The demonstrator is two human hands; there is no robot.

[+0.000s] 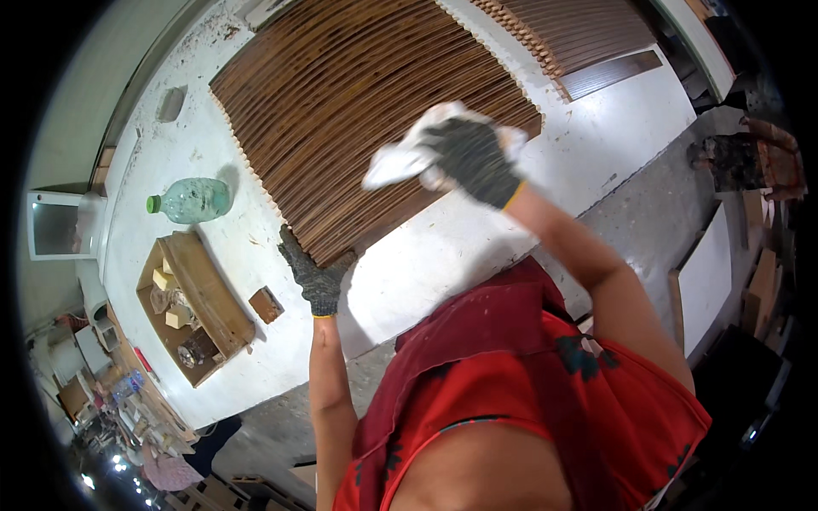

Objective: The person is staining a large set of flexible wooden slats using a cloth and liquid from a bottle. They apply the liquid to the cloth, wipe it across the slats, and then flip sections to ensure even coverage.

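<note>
In a dark glove with a yellow cuff, my right hand [479, 162] is closed on a crumpled white cloth [399, 163]. The cloth lies over the near right part of a row of dark brown wooden slats [366, 111], set side by side on the white table [409, 255]. My left hand [315, 277], gloved the same way, grips the near left corner of the slats, its fingers along the left side and its thumb around the front. Motion blurs my right hand and the cloth slightly.
Left of the slats lies a greenish bottle [196, 200] with a green cap. Nearer stand an open box [230, 298] holding yellowish blocks and a roll, and a small brown block [266, 305]. More slats [588, 38] and a loose board [612, 75] lie at the far right.
</note>
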